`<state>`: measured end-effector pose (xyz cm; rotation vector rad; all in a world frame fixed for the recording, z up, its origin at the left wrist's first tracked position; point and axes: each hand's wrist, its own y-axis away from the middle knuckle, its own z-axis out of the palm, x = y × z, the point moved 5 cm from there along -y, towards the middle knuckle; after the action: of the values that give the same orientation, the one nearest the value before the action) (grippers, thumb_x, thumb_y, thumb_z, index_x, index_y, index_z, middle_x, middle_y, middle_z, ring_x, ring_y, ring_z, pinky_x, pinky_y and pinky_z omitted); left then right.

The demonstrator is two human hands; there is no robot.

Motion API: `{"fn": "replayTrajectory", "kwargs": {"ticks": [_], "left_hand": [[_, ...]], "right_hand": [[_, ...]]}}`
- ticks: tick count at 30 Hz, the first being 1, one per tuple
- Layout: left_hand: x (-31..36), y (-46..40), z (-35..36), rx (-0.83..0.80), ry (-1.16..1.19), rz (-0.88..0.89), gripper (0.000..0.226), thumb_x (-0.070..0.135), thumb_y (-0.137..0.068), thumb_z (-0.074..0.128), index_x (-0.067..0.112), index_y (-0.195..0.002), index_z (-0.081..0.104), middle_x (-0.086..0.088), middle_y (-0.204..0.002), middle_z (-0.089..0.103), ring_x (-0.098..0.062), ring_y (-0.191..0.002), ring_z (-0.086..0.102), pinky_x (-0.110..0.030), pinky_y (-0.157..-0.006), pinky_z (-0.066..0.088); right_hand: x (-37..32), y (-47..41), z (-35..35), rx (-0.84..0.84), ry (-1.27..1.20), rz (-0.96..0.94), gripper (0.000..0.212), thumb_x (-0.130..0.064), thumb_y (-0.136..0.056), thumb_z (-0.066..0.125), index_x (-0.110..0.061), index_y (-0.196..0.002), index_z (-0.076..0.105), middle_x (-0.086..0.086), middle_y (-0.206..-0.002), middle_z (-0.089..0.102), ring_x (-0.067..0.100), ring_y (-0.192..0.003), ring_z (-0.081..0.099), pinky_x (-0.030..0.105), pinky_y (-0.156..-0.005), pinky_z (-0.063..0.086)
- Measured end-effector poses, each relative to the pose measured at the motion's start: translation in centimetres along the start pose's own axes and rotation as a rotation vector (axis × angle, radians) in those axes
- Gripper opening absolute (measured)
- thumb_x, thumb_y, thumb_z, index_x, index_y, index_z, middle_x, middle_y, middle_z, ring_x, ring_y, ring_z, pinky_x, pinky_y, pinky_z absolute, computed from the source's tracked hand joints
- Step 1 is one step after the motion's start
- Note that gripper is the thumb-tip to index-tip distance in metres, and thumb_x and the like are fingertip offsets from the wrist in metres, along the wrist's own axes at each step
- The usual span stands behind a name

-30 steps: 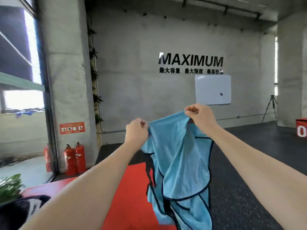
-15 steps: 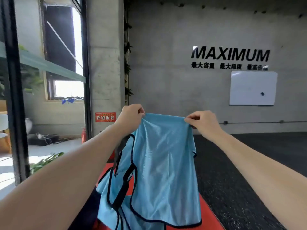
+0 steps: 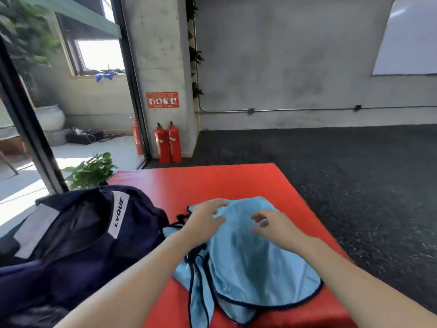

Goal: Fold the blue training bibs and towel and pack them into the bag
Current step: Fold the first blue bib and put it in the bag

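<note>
On the red mat [image 3: 236,181], one heap of blue bibs [image 3: 255,261] lying rumpled, exact count unclear, one navy bag [image 3: 78,235] gaping at left, bare mat stretching beyond toward the far edge, left hand [image 3: 203,223] and right hand [image 3: 275,229] both spreading loose fingers over the heap's far end, gripping nothing.

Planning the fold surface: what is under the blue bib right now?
The blue bib lies on the red mat, which shows all around it. Both open hands, left hand and right hand, are over its top. Anything beneath the fabric is covered.
</note>
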<state>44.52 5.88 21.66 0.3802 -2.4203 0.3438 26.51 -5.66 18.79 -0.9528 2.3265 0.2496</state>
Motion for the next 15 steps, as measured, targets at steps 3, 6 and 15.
{"fn": "replayTrajectory", "kwargs": {"ticks": [3,6,15], "left_hand": [[-1.8,3.4,3.6,0.004,0.038,-0.021,0.027,0.024,-0.093,0.066,0.035,-0.117,0.070,0.016,-0.108,0.066,-0.002,-0.106,0.062,-0.014,-0.085,0.044],[-3.4,6.8,6.1,-0.110,-0.011,0.002,0.026,0.034,-0.095,0.065,0.034,-0.120,0.068,0.020,-0.110,0.062,0.002,-0.106,0.055,-0.008,-0.090,0.039],[-6.5,5.9,8.5,-0.386,-0.253,0.037,0.096,0.091,-0.071,0.051,0.042,-0.152,0.033,0.012,-0.165,0.016,-0.010,-0.153,0.009,-0.039,-0.126,0.012]], "right_hand": [[1.7,1.7,2.9,0.023,-0.088,0.003,0.013,-0.029,-0.088,0.075,-0.029,-0.101,0.069,-0.010,-0.091,0.070,-0.005,-0.070,0.059,0.012,-0.067,0.042],[3.5,2.7,4.6,-0.132,-0.025,0.029,0.012,-0.043,-0.085,0.075,-0.034,-0.090,0.069,-0.011,-0.083,0.068,-0.006,-0.069,0.059,0.013,-0.064,0.044],[6.2,2.1,4.9,-0.167,0.027,0.035,0.050,-0.050,-0.086,0.074,-0.029,-0.129,0.063,-0.017,-0.124,0.064,0.002,-0.114,0.058,0.019,-0.097,0.042]]}}
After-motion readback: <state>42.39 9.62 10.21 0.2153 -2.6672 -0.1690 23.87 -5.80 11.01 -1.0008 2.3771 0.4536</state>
